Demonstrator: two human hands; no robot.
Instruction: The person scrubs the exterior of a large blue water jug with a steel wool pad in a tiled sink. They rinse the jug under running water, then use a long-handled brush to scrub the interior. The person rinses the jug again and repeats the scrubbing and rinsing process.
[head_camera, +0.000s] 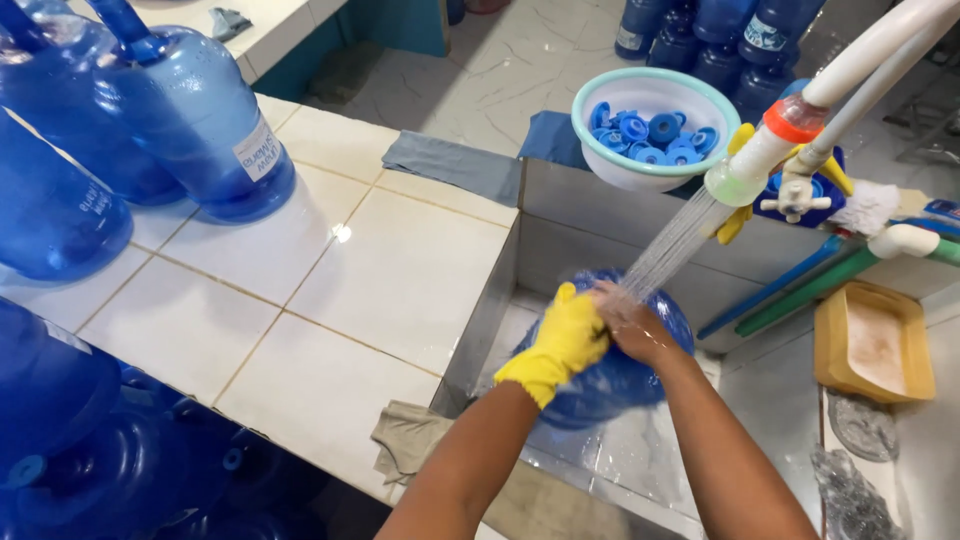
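Observation:
A large blue water jug (610, 375) lies in a steel sink (500, 290) under a spray of water from a white hose nozzle (770, 150). My left hand (565, 340), in a yellow rubber glove, presses on the top of the jug. My bare right hand (630, 322) rests beside it on the jug, right where the water lands. Both hands touch each other over the jug.
Several blue water jugs (200, 120) stand on the tiled counter at the left, and more (110, 460) sit below. A white bowl of blue caps (650, 125) rests on the sink's far rim. A yellow tray (875, 340) lies at the right, a rag (410, 440) near the front.

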